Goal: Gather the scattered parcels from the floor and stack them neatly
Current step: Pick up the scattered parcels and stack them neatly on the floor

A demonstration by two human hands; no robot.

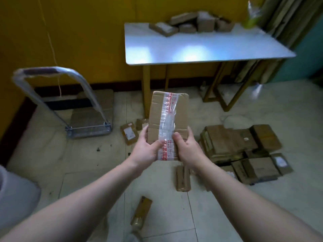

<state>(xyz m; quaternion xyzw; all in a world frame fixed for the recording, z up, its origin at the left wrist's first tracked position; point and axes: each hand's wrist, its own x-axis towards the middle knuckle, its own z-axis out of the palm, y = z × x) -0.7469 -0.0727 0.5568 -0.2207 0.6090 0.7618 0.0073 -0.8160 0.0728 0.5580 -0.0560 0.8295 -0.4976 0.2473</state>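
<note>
Two-handed grip on the taped parcel (167,117): left hand (148,151) and right hand (188,151) curled round its near end, thumbs on top, held clear above the floor (166,215). Down on the right, a stack of parcels (227,142); beyond, more parcels (192,23) on the tabletop (201,48).

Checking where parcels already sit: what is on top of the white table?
A loose cluster of brown cardboard parcels lies at the far edge of the table. A greenish thing at its far right corner is too blurred to name. Anything behind the parcels is covered.
</note>
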